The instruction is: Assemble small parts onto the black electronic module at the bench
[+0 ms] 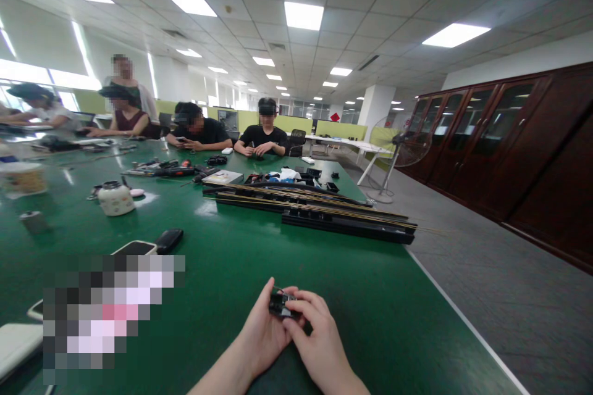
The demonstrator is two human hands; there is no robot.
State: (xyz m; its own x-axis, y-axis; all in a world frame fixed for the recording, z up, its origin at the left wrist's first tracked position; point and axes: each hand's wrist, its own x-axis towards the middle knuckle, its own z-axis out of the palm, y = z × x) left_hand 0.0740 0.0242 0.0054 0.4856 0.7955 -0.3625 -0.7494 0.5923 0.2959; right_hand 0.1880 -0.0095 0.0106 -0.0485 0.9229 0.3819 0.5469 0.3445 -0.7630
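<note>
A small black part with hollow compartments [278, 303] is held up between both of my hands, above the near part of the green table. My left hand [264, 327] cradles it from the left and below, with the thumb upright along its side. From the right, my right hand [317, 327] pinches its near edge, thumb below and fingers on top. A thin, light strip or pin shows at its upper edge, too small to name. The fingers hide the right side of the part.
Long black rails [347, 225] with thin brass-coloured rods lie across the green table [222, 284]. A white jar [115, 199], a black case [170, 241] and a blurred-out patch are at left. Several people sit along the far side. A standing fan [393, 154] is beyond the right edge.
</note>
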